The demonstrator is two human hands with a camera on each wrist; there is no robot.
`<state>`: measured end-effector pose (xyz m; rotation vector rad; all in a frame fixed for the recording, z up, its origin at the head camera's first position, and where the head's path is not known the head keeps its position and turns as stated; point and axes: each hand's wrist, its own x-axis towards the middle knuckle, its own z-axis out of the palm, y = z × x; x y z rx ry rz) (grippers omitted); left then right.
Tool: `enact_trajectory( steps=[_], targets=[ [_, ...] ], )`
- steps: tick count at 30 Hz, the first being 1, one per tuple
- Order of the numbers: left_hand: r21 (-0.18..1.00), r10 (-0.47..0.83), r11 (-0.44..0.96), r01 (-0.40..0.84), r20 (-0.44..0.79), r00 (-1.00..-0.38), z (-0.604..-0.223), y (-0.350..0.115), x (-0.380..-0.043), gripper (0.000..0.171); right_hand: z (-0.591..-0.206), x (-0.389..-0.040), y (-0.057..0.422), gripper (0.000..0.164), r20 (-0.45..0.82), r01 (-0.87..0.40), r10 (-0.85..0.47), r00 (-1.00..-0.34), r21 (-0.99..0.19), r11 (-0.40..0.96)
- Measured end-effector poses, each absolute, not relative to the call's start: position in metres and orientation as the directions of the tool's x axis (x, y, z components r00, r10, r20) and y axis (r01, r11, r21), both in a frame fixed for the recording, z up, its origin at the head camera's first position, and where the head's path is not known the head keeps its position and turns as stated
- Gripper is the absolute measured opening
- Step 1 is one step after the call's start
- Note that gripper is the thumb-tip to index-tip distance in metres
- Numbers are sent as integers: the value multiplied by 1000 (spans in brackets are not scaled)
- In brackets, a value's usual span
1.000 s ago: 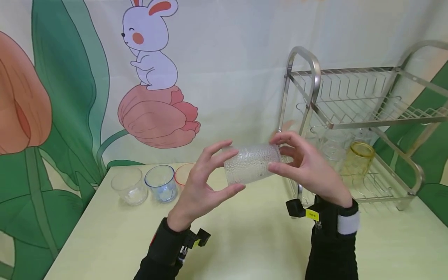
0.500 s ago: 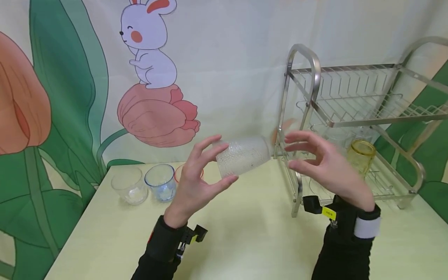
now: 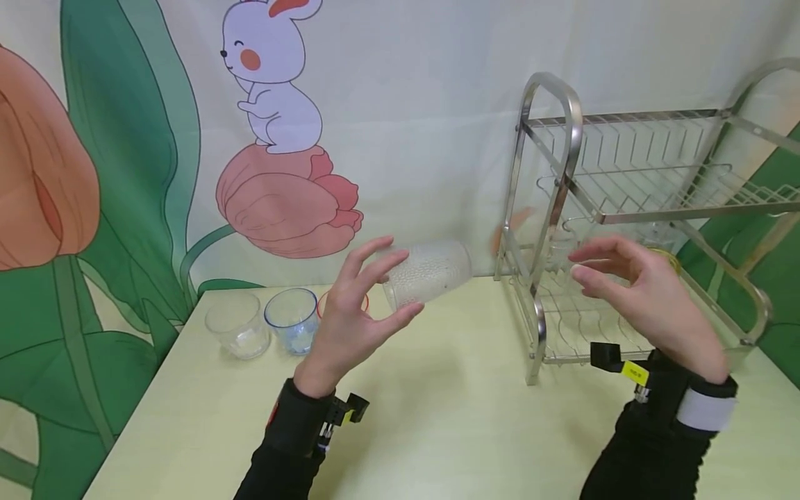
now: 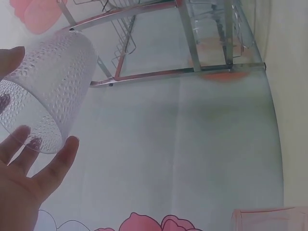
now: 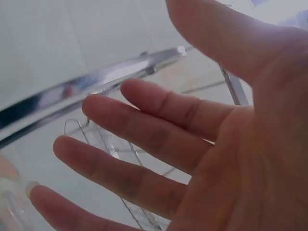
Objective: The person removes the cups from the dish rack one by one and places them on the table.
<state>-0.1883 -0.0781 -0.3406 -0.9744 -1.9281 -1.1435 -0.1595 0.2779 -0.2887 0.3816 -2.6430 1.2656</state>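
Note:
My left hand (image 3: 350,316) holds a clear, pebble-textured glass (image 3: 431,273) in the air, tilted on its side, with thumb and fingers gripping its left end. In the left wrist view the glass (image 4: 60,79) shows its bumpy wall, and fingertips press at the rim. My right hand (image 3: 650,298) is before the metal dish rack (image 3: 537,305), its fingers relaxed and holding nothing. The right wrist view shows that palm (image 5: 231,168) with the fingers apart. Behind the hand, a yellow glass (image 3: 665,258) on the rack's lower shelf is mostly hidden.
On the table (image 3: 437,417) at the back left stand a clear glass (image 3: 240,330), a blue-rimmed glass (image 3: 292,323) and a red-rimmed one (image 3: 359,305) partly behind my left hand. Clear glasses (image 3: 562,250) are on the rack's lower shelf. A printed cloth (image 3: 425,139) hangs behind.
My right hand has let go of the textured glass and moved right, towards the rack. My left hand keeps the glass, which has shifted slightly left and up.

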Motion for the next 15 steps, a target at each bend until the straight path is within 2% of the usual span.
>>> enact_trajectory(
  steps=[15],
  targets=[
    [432, 278, 404, 806, 782, -558, -347, -82, -195, 61, -293, -169, 310, 65, 257, -217, -44, -965, -697, 683]
  ],
)
